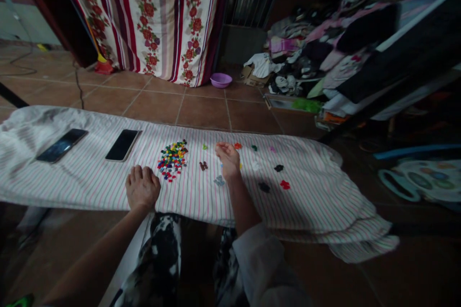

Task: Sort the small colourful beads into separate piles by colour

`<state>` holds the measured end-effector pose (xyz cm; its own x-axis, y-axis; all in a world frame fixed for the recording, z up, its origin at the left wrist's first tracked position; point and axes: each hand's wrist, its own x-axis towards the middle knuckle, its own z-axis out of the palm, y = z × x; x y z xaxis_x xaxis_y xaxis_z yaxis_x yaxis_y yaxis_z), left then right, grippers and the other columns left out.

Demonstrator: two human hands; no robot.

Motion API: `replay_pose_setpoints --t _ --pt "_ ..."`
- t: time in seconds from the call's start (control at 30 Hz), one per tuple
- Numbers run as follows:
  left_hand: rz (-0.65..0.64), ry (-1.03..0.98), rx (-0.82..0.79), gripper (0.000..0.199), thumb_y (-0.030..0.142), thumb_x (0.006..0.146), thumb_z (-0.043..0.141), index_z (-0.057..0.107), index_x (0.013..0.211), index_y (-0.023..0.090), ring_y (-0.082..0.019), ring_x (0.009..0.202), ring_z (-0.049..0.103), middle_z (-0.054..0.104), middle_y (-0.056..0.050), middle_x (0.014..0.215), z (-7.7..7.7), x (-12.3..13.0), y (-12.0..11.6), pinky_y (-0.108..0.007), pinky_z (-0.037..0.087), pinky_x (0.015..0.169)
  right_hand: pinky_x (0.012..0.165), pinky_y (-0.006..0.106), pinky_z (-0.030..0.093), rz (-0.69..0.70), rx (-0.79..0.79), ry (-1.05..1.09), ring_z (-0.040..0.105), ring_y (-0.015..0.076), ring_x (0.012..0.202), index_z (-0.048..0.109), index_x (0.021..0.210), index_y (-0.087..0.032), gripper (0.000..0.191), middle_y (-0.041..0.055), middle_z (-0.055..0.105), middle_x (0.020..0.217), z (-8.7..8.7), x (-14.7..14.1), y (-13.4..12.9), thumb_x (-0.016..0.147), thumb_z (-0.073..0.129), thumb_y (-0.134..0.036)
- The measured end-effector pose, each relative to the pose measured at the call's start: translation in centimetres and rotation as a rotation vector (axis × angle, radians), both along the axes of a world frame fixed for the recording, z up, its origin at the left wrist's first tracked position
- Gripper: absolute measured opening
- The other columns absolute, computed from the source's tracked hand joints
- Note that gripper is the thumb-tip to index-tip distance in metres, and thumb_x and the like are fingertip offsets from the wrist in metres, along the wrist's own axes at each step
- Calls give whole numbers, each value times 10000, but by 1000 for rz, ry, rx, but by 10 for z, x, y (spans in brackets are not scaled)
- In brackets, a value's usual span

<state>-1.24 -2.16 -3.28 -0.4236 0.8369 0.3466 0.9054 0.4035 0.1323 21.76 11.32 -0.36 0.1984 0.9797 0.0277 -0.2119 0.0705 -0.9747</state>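
Pieces (173, 160) pile left of your bunched right hand (228, 157), whose exact closure and hold you can't tell, apart from one-colour clusters (285, 185), seemingly separating colours; your left hand (143, 186) rests nearby, grip unclear.

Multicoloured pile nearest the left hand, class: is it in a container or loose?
Loose: the mixed pieces lie directly on the striped cloth, which shows between them at the edges.
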Motion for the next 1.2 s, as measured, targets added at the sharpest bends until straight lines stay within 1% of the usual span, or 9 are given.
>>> replay_pose_setpoints --t 0.13,0.33,0.43,0.57,0.7,0.87,1.03,1.13,1.2 --pt "-4 17 -1 334 315 870 328 574 1010 139 -304 1254 420 528 -181 1236 0 0 0 -446 342 1016 596 230 461 -80 27 49 577 98 622 578 798 -176 314 -17 623 703 5 21 9 592 736 -353" --pt "-7 13 -14 333 312 865 332 573 1009 135 -315 1240 425 533 -180 1215 2 1 -1 -453 345 1008 624 235 512 -219 52 123 623 105 663 582 805 -179 311 -13 632 722 11 58 10 607 762 -338" --pt "-12 22 -16 328 311 863 330 575 995 137 -308 1218 439 542 -176 1179 3 1 -2 -443 355 991 648 236 534 -288 82 172 638 108 690 588 786 -186 287 -9 643 738 12 77 8 601 773 -305" --pt "0 37 -26 321 307 863 327 578 975 140 -296 1184 458 553 -166 1139 5 1 -2 -426 365 967 678 236 544 -318 84 218 643 108 708 594 758 -188 275 -14 641 723 8 94 7 582 784 -280" --pt "-3 64 -36 336 306 873 311 576 989 136 -292 1198 445 545 -166 1176 4 2 -2 -418 351 977 681 231 537 -322 70 225 633 105 696 610 753 -187 294 -22 641 703 2 99 6 545 798 -274" --pt "-1 50 -44 355 315 880 295 575 1000 133 -277 1196 443 540 -165 1181 5 2 -3 -409 346 968 725 255 532 -293 33 193 638 123 737 640 787 -182 306 -12 648 732 -7 95 12 537 782 -288" --pt "8 25 -43 348 316 871 305 570 1012 142 -271 1178 449 543 -153 1162 6 2 -3 -414 349 954 810 317 524 -262 56 45 655 163 836 649 875 -169 341 20 669 804 -23 88 19 596 723 -350" --pt "-1 47 -44 341 312 871 301 571 989 140 -270 1163 450 545 -149 1133 6 2 -3 -406 351 947 852 342 518 -262 45 -17 663 180 880 653 931 -167 368 46 690 880 -35 89 23 626 689 -368" --pt "-11 72 -37 341 307 876 292 571 978 140 -267 1150 452 547 -146 1109 6 2 -3 -401 351 943 875 346 513 -271 38 -94 663 184 917 654 973 -175 369 60 696 939 -43 93 27 665 653 -379"
